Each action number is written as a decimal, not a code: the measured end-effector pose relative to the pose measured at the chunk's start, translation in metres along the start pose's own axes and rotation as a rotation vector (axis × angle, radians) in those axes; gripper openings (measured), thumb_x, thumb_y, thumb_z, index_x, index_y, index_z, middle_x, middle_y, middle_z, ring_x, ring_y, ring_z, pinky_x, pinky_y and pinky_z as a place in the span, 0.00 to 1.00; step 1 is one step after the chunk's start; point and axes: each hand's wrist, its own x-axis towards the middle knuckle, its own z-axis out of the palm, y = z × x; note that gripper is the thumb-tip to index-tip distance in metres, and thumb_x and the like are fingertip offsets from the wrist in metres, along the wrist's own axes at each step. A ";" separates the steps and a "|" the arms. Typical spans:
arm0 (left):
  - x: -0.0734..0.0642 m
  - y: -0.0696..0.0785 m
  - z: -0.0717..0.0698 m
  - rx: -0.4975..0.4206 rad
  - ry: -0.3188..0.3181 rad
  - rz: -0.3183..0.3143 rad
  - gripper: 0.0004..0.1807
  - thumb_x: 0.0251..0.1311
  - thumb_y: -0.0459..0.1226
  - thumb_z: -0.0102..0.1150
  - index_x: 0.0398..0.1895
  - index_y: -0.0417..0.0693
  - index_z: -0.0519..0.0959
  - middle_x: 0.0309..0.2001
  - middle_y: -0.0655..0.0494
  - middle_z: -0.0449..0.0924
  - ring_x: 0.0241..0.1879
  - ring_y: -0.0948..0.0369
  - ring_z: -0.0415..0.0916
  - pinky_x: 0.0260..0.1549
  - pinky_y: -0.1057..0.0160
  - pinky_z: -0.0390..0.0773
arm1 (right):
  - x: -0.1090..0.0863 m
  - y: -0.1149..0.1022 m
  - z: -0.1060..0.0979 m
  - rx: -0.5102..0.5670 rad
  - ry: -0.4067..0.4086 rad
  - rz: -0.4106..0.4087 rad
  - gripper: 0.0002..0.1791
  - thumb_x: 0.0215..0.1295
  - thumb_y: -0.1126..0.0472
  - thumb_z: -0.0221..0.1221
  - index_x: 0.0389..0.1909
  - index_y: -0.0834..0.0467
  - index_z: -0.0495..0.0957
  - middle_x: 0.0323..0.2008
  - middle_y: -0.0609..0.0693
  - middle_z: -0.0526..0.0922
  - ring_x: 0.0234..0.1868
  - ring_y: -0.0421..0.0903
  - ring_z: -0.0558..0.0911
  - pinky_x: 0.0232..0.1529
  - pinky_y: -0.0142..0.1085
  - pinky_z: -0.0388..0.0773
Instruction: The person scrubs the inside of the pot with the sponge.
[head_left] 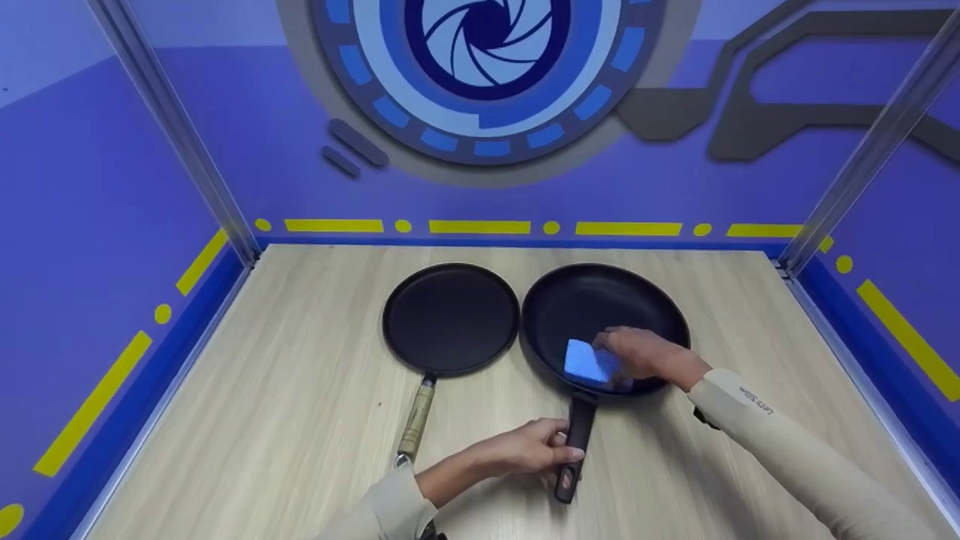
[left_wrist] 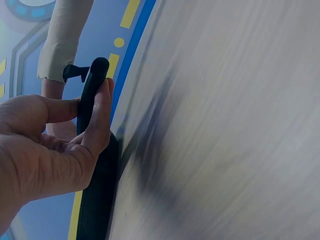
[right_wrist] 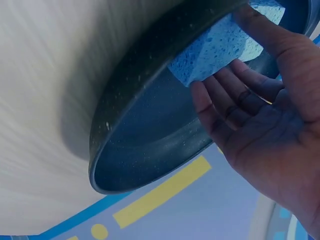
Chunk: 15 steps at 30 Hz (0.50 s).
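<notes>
A deep black frying pan [head_left: 585, 307] sits on the wooden table, its black handle [head_left: 576, 435] pointing toward me. My left hand [head_left: 529, 448] grips that handle between thumb and fingers; the left wrist view shows the thumb on one side of the handle [left_wrist: 90, 100] and fingers on the other. Inside the pan, near its handle side, my right hand [head_left: 645, 354] holds a blue sponge [head_left: 589, 362]. In the right wrist view the porous sponge [right_wrist: 215, 50] is pinched between thumb and fingertips, against the pan's inner side.
Left of the frying pan lies a flat black griddle pan [head_left: 450, 319] with a wooden handle [head_left: 417, 420]; the two rims nearly touch. The light wood table [head_left: 300, 360] is bounded by blue-purple panels [head_left: 225, 165] at the back and both sides.
</notes>
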 end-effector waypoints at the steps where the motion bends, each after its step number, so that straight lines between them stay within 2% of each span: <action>1: 0.000 0.000 0.000 0.003 0.007 0.002 0.03 0.74 0.28 0.52 0.46 0.42 0.73 0.30 0.55 0.80 0.23 0.67 0.79 0.28 0.72 0.78 | 0.002 0.002 -0.001 0.009 -0.007 -0.002 0.34 0.48 0.59 0.80 0.56 0.66 0.78 0.50 0.61 0.82 0.52 0.61 0.82 0.53 0.53 0.81; 5: 0.000 0.000 -0.001 0.009 0.020 -0.001 0.03 0.73 0.28 0.53 0.45 0.42 0.73 0.31 0.54 0.81 0.22 0.67 0.79 0.29 0.72 0.79 | 0.015 0.015 -0.006 0.028 -0.020 0.025 0.36 0.49 0.59 0.80 0.58 0.66 0.77 0.52 0.63 0.82 0.54 0.62 0.81 0.56 0.54 0.80; 8: 0.000 0.000 -0.001 0.004 0.023 -0.004 0.03 0.73 0.28 0.54 0.45 0.42 0.73 0.33 0.50 0.83 0.22 0.67 0.79 0.28 0.72 0.79 | 0.025 0.029 -0.008 0.018 0.013 0.073 0.33 0.52 0.61 0.78 0.58 0.67 0.77 0.51 0.64 0.82 0.54 0.64 0.81 0.55 0.56 0.80; 15: 0.001 -0.003 0.001 0.075 0.053 -0.007 0.04 0.72 0.30 0.56 0.45 0.45 0.75 0.36 0.45 0.87 0.22 0.67 0.79 0.23 0.72 0.78 | 0.042 0.057 -0.003 -0.044 0.144 0.212 0.15 0.58 0.71 0.68 0.44 0.69 0.76 0.39 0.67 0.81 0.43 0.66 0.83 0.44 0.58 0.82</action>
